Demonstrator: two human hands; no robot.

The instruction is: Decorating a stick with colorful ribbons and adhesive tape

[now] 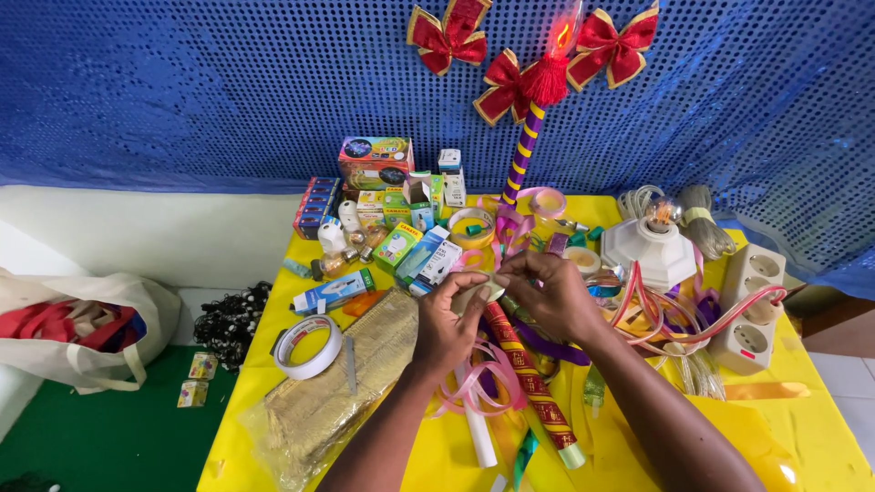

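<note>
Tape roll (481,293) — a small, pale one — sits pinched between both hands over the middle of the yellow table (802,446). Only the head view to go on, so here's what it shows.

Left hand (444,326) cups the roll from below and the side, fingers curled round it, thumb up against its edge. Right hand (547,293) comes in from the other side with fingertips closed on the roll's top edge — could be pinching a loose end, but it's too small to tell. Both hands are touching it and nearly touching each other.

Right under the grip a red-and-gold patterned tube (533,387) runs diagonally toward the near edge, with curls of pink ribbon (478,383) beside it and a white tube (480,437) next to that. Left of the grip lies a gold mesh bundle in clear plastic (342,392), and further left a bigger white tape ring (308,346). Just beyond the grip there's a clutter of small boxes (401,241). Behind that stands a purple-and-yellow striped stick (522,155) with a lit red bulb and red bows on top. Off to the right are a white lamp base (652,253) with a clear bulb and a white socket strip (752,310). Well left, on the green floor, a cloth bag (87,333).
</note>
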